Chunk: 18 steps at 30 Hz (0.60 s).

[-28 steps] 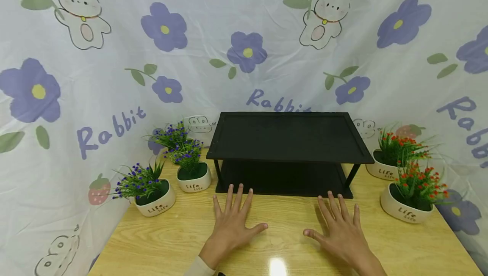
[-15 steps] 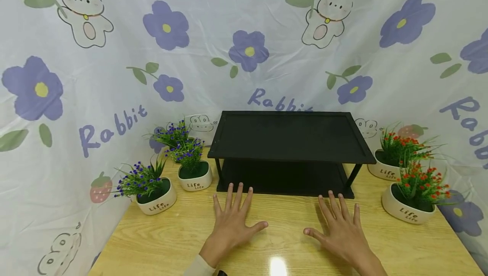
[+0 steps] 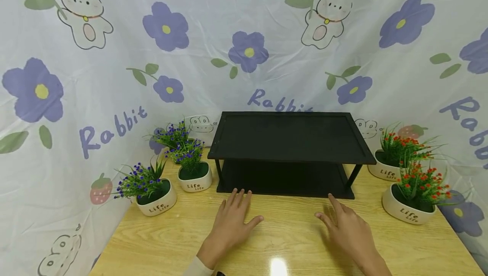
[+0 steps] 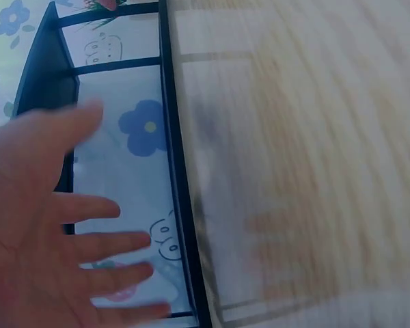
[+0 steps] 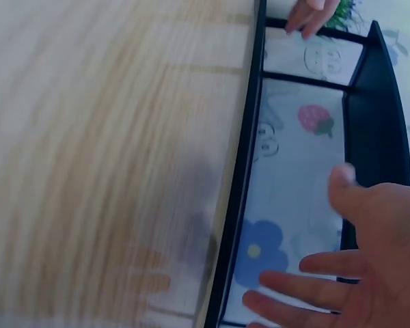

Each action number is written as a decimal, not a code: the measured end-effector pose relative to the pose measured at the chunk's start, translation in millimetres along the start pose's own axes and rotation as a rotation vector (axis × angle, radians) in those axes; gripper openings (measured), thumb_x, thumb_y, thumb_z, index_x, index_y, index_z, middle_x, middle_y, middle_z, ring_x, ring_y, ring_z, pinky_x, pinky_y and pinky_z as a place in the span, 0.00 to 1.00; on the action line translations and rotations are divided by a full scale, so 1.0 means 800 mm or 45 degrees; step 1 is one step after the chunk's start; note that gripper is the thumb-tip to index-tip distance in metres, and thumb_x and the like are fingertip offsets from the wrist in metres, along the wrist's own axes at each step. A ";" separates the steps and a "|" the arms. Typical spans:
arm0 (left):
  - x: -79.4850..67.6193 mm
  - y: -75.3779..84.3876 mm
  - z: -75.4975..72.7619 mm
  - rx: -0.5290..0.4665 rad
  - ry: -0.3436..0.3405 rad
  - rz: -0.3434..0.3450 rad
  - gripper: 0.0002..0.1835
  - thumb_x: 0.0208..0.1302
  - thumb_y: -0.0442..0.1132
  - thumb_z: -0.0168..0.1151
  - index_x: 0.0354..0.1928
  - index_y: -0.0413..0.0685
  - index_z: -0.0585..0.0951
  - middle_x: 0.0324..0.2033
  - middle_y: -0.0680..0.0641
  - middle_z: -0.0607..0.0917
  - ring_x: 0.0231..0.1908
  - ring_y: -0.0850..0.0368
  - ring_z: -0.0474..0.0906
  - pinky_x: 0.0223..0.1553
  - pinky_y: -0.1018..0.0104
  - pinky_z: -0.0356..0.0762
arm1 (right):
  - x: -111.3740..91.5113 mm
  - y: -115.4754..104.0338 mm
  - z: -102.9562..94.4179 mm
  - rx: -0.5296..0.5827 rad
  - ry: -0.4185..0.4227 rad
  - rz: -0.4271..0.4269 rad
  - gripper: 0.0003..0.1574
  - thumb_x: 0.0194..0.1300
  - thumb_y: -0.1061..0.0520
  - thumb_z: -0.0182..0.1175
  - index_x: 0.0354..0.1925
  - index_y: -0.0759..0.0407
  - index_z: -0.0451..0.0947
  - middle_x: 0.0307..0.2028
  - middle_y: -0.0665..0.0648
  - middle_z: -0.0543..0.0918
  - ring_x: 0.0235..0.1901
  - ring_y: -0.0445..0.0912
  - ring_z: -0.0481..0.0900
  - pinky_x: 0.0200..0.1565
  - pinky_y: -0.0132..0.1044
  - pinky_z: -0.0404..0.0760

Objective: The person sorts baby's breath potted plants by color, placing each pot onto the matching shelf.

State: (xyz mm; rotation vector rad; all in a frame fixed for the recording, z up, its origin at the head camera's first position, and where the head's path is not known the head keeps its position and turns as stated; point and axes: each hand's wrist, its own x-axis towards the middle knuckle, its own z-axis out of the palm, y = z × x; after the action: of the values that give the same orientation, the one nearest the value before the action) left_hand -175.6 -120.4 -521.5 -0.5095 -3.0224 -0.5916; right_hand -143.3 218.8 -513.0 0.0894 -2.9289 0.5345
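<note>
A black two-tier shelf [image 3: 289,136] stands at the back middle of the wooden table. My left hand [image 3: 230,223] is before its front left part, fingers extended and thumb out to the side, with nothing held. In the left wrist view the left hand's fingers [image 4: 116,246] are straight and spread. Before the shelf's front right corner is my right hand [image 3: 350,231], holding nothing, its index finger pointing forward and thumb apart. The right wrist view has that hand's fingers [image 5: 314,287] extended and loosely spread. Whether either hand touches the table cannot be told.
Several white pots with blue flowers, such as the front potted plant [image 3: 154,202], stand left of the shelf. Two pots with orange-red flowers, including the nearer potted plant [image 3: 408,206], are at the right. A patterned cloth [image 3: 206,26] hangs behind the table [image 3: 282,233].
The left hand's spread fingers have drawn closer together, their tips slightly nearer the body. My right hand has turned, and its outer fingers no longer show spread in the head view.
</note>
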 end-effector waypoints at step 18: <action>0.003 -0.042 -0.029 -0.108 0.482 -0.014 0.03 0.74 0.36 0.69 0.44 0.51 0.89 0.38 0.52 0.91 0.35 0.60 0.87 0.34 0.64 0.86 | 0.057 0.091 -0.049 0.378 0.366 0.164 0.28 0.78 0.62 0.61 0.69 0.75 0.72 0.61 0.80 0.79 0.55 0.74 0.83 0.52 0.69 0.84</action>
State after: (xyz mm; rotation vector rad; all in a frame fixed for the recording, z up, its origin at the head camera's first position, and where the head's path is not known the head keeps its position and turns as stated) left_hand -189.3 -158.0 -512.3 -0.3369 -2.6533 -0.7265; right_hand -188.7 299.2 -494.1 -0.1305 -2.5704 0.9170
